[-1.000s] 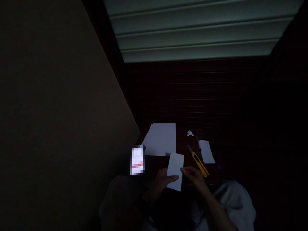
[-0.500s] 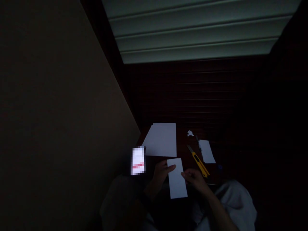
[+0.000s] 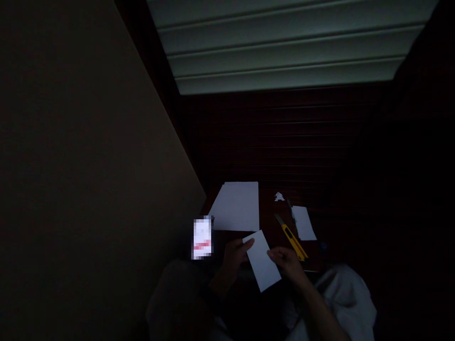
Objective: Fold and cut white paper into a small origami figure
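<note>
Super dim in here, pale slats point(image 3: 284, 45) up top, wall point(image 3: 78, 142) at left. Dark table point(image 3: 267, 215) has paper point(image 3: 236, 206) plus a cutter point(image 3: 293, 240); left hand point(image 3: 234, 255) and right hand point(image 3: 288, 263) both pinch a card point(image 3: 262, 264).

Dressed in loose, pale grey fabric point(image 3: 359, 308), deeply creased and faintly lit over the right knee point(image 3: 343, 284), dimmer and smoother over the left knee point(image 3: 174, 289). Bare on the left hand point(image 3: 234, 255) and the right hand point(image 3: 288, 263), and bare again along the right forearm point(image 3: 318, 303). Dark at the left wrist point(image 3: 218, 285), too shadowed to tell sleeve from band.
</note>
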The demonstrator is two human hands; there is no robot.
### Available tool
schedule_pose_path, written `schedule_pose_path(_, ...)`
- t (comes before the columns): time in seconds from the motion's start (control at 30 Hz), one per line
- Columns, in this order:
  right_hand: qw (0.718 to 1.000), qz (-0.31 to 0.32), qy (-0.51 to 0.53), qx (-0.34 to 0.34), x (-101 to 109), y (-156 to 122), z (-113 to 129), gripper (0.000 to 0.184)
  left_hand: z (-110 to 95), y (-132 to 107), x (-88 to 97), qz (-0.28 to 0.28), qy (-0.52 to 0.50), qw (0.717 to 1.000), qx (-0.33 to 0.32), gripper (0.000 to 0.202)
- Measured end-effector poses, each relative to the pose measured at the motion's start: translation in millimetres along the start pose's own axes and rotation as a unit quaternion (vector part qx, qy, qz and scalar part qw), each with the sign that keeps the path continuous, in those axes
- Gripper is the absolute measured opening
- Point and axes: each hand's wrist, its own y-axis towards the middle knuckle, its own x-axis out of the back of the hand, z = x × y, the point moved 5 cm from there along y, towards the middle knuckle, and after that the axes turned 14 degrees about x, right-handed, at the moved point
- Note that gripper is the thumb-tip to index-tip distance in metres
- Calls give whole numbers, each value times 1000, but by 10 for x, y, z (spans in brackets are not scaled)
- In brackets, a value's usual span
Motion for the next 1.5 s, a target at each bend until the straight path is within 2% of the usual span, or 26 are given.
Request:
schedule_pose_path(0.17, 1000, 3, -15, 0, 30, 3, -21, 39, 0, -24, 31, -6, -1, 1000, 16, 40)
schedule_pose_path(0.27, 1000, 0, -18, -3, 31, 4, -4, 39, -32, -62, 34, 10, 3, 1000, 4, 39)
schedule_pose_path(0.37, 1000, 0, -25, -4, 29, 8, 11, 38, -45, -58, 70, 2, 22, 1000, -14, 39)
schedule_pose_path(0.5, 1000, 7, -30, 2, 45, 13, 13, 35, -63, -15, 109, 7, 46, 999, -4, 39)
schedule_pose_path(0.67, 998, 51, -37, -18, 23, -37, 18, 34, -172, -79, 56, 87, 93, 992, 24, 41)
schedule_pose_path(0.8, 993, 107, -35, -18, -51, -93, 49, 30, -247, -175, -43, 173, 229, 958, -4, 34)
schedule_pose_path(0.9, 992, 122, -21, -32, -67, -104, 52, 28, -278, -173, -57, 202, 281, 938, -11, 34)
schedule_pose_path(1.0, 991, 125, -4, -43, -59, -98, 61, 27, -304, -124, -21, 202, 298, 933, -1, 38)
schedule_pose_path(1.17, 991, 126, -5, -48, -51, -94, 77, 27, -329, -58, 52, 170, 301, 938, -12, 41)
schedule_pose_path(1.3, 989, 141, -4, -51, -61, -106, 88, 26, -330, -60, 50, 156, 302, 941, -4, 54)
schedule_pose_path(1.37, 988, 147, -4, -53, -61, -114, 94, 25, -346, -70, 17, 147, 311, 939, -23, 60)
schedule_pose_path(1.5, 986, 157, 4, -61, -55, -134, 81, 23, -344, -60, -91, 154, 328, 929, -73, 46)
